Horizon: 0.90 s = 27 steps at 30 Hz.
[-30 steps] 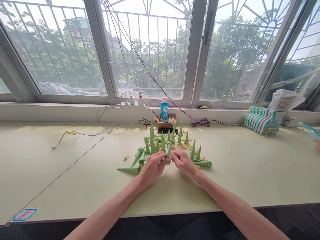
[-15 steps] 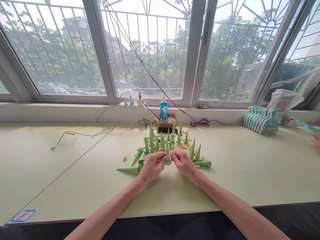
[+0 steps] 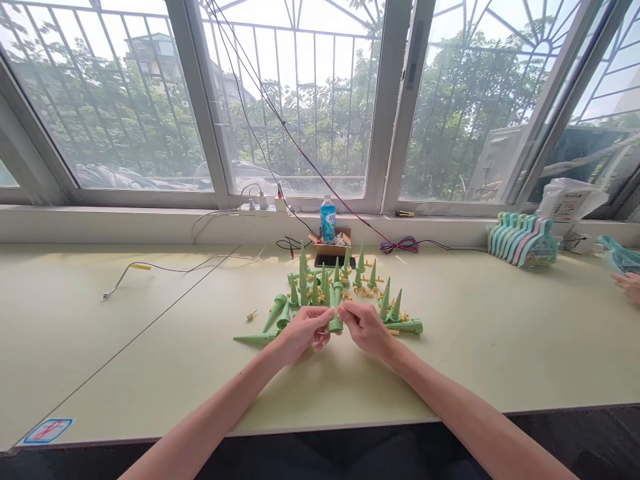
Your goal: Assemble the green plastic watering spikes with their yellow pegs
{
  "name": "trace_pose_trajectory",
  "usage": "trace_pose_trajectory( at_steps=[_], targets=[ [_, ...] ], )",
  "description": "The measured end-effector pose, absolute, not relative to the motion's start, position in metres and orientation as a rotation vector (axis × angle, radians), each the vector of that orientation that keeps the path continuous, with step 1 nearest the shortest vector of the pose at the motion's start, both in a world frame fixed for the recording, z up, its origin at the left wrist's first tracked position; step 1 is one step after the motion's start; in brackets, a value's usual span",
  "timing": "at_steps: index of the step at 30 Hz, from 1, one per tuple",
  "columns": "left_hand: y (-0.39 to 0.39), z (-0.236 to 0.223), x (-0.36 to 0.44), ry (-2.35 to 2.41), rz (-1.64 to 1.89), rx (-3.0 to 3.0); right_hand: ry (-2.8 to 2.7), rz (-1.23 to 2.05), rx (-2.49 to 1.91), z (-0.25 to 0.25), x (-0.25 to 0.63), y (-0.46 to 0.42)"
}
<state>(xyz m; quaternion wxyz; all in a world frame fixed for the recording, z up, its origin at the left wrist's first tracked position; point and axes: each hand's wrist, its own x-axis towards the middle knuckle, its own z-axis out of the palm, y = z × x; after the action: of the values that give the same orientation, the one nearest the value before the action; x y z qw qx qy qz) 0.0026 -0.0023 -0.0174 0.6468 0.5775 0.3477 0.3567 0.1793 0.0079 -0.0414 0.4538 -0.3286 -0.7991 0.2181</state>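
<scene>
Between my two hands, a green plant watering spike (image 3: 335, 325) is held with its wide round collar toward me. My left hand (image 3: 309, 330) is closed on the spike's collar, thumb on top. Against the spike's right side, the fingertips of my right hand (image 3: 369, 328) are pinched together; whatever they hold is hidden. Just beyond my hands stand several green watering spikes (image 3: 395, 307), points up, and others lie on their sides. Small yellow valves (image 3: 370, 292) are scattered among them, and a single yellow valve (image 3: 251, 315) lies apart on the left.
Behind the spikes are a dark phone (image 3: 320, 262), a small cardboard box (image 3: 327, 250) and a blue bottle (image 3: 328, 223). Cables (image 3: 400, 245) cross the tabletop (image 3: 500, 353). Pastel hangers (image 3: 523, 241) stand at right. Another person's hand (image 3: 629, 287) is near a teal item (image 3: 620, 255).
The spike in my hands has tilted, its collar now turned more toward me. My left fingers have shifted around it. At the far right, the other person's hand and teal item have moved.
</scene>
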Motion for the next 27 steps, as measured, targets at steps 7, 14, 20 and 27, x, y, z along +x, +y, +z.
trace_pose_trajectory(
  at_steps=[7, 14, 20, 27],
  targets=[
    [-0.0002, -0.0216, 0.008, 0.845, 0.883, 1.335, -1.938, 0.506, -0.863, -0.0438, 0.1784, 0.0113],
    [0.0013, -0.023, 0.0112, 0.846, 0.916, 1.352, -1.921, 0.5, -0.91, -0.0429, 0.179, 0.0131],
    [0.0012, -0.0216, 0.0124, 0.814, 0.948, 1.343, -1.88, 0.537, -0.931, -0.0404, 0.1783, 0.0127],
    [0.0018, -0.0241, 0.0121, 0.786, 0.983, 1.361, -1.863, 0.527, -0.95, -0.0384, 0.1788, 0.0118]
  ],
)
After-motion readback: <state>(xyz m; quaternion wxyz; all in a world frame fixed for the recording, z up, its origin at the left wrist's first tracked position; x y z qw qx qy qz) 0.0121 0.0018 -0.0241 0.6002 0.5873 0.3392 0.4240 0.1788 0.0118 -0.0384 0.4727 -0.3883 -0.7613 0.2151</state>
